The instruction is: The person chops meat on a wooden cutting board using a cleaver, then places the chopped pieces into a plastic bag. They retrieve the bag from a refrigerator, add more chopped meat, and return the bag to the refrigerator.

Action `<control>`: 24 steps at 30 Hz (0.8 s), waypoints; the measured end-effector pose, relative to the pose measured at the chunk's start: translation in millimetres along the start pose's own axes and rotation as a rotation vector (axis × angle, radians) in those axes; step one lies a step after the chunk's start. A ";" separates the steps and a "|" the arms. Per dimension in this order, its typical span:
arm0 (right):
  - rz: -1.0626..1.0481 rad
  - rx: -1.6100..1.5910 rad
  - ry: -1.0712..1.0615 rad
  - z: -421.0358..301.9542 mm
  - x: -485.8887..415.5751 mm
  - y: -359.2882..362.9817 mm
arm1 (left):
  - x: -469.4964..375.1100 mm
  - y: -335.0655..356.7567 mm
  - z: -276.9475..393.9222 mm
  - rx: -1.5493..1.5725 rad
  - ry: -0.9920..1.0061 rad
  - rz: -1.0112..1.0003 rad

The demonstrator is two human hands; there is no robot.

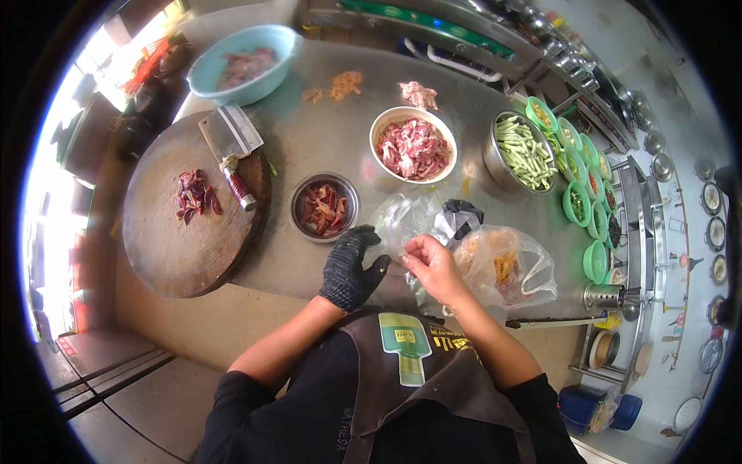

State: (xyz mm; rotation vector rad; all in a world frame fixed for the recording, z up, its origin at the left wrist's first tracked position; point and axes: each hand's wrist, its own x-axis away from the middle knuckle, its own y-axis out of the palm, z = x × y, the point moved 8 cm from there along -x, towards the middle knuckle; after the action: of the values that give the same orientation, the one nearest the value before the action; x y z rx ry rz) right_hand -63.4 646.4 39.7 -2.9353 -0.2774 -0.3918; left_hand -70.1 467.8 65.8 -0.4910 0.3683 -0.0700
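My left hand wears a black knit glove, its thumb and fingers apart with nothing between them. My bare right hand pinches the near edge of a thin clear plastic bag on the steel table. Just beyond my left hand stands a small steel bowl of dark sliced meat. Right of my right hand lies a clear bag of orange and reddish food. A crumpled black glove rests partly on plastic, just past that hand.
A cleaver lies on a round wooden chopping block beside cut dark meat. Farther back are a blue basin, a white bowl of sliced meat and a steel bowl of cut green beans. Green bowls line the right.
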 end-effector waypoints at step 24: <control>0.072 0.793 -0.349 -26.2 8.2 -1.6 | 4.7 17.6 -13.4 0.043 0.011 -0.295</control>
State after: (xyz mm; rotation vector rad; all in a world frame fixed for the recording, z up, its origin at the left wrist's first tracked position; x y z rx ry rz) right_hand -62.3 644.3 67.1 -2.1966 -0.2838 0.2127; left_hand -70.9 476.6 45.0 -0.5001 0.3027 -0.3656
